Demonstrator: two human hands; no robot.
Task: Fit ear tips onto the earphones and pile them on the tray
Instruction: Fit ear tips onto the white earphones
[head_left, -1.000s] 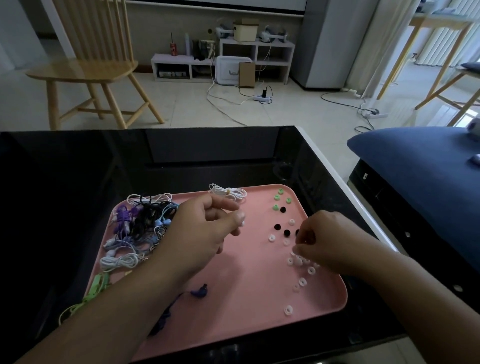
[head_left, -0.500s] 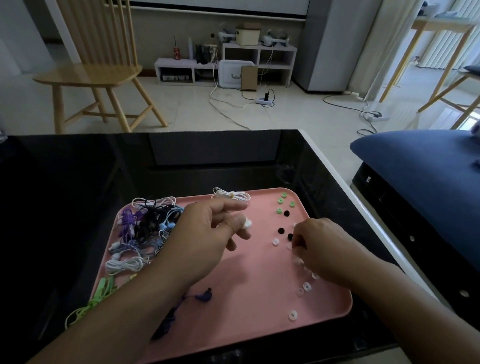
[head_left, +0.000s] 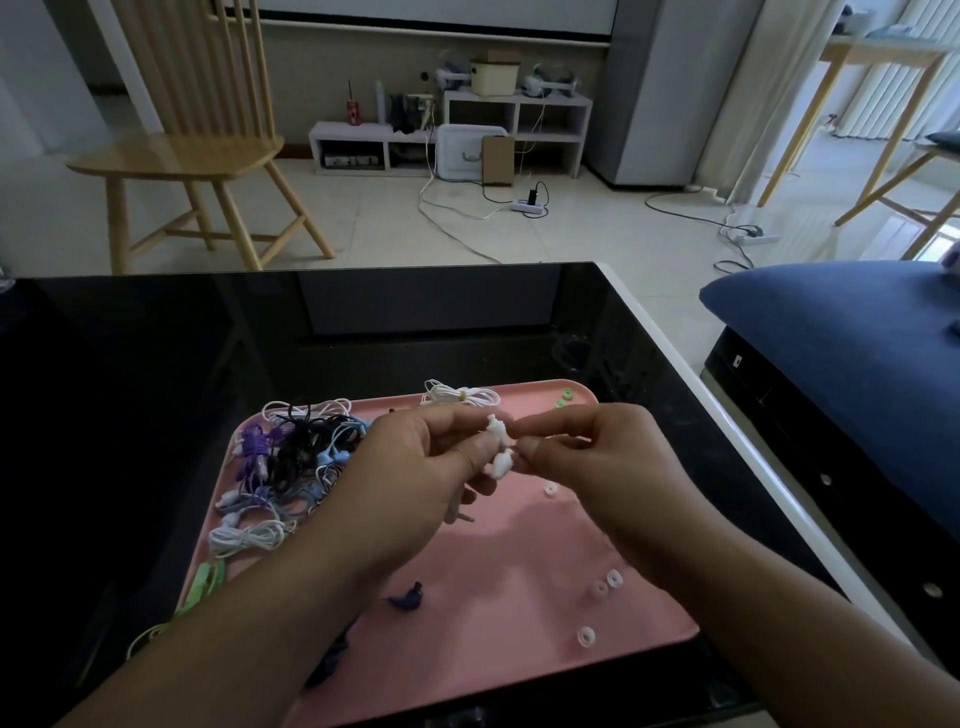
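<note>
Nearest the camera, two bare forearms reached over a pink tray (head_left: 519, 670) on a black table (head_left: 156, 364). Three white ear tips (head_left: 586, 636) lay loose near the tray's right front corner, a fourth lay just below the hands, and a dark blue earphone (head_left: 410, 600) rested beside the left wrist. Above the tray's middle, the left hand (head_left: 415, 467) pinched a pair of white earphones (head_left: 500, 452) between thumb and fingers, two buds showing. The right hand (head_left: 587, 457) met it, fingertips pressed together against the buds; whether a tip sat between them was hidden. A tangled pile of earphones (head_left: 291, 467), purple, black, blue, white and green, filled the tray's left side, too knotted to count. One coiled white cable (head_left: 460, 397) and two green tips (head_left: 563, 399) lay at the far edge. Beyond stood one wooden chair (head_left: 192, 156).
</note>
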